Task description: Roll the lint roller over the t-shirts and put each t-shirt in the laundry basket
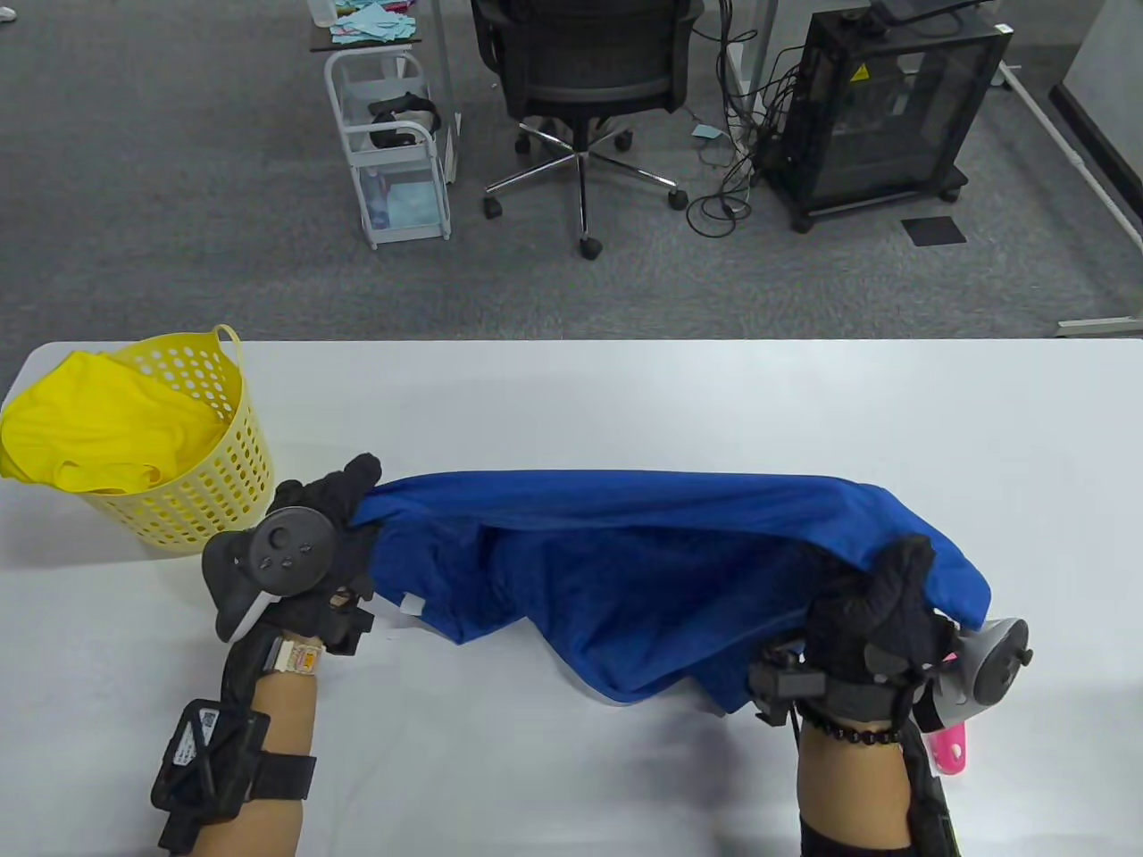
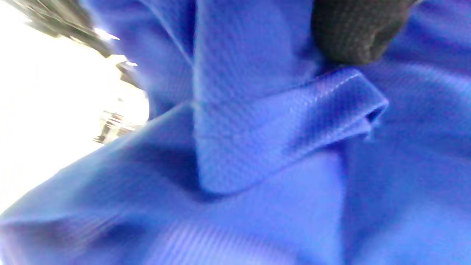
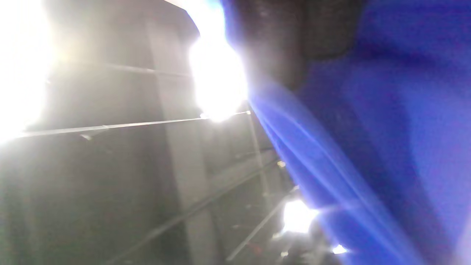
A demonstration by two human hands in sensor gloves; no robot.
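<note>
**Blue t-shirt in transit: risks and blind spots**

While we hold the blue t-shirt [image 1: 625, 571] stretched between both hands, its lower folds drag on the bench [image 1: 571, 402]. Left hand [image 1: 317, 544]: grip curled on the left end, just beside the laundry basket [image 1: 223, 464]. Right hand [image 1: 880, 598]: grip bunched on the right end.

Risks, as we judge them: the sagging cloth could catch the basket rim and tip it; the yellow t-shirt [image 1: 98, 437] already crowds the opening, so the blue one may spill over.

Hard to make out: a pink object [image 1: 951, 750] beneath our right wrist, possibly the lint roller; both wrist views blurred.
</note>
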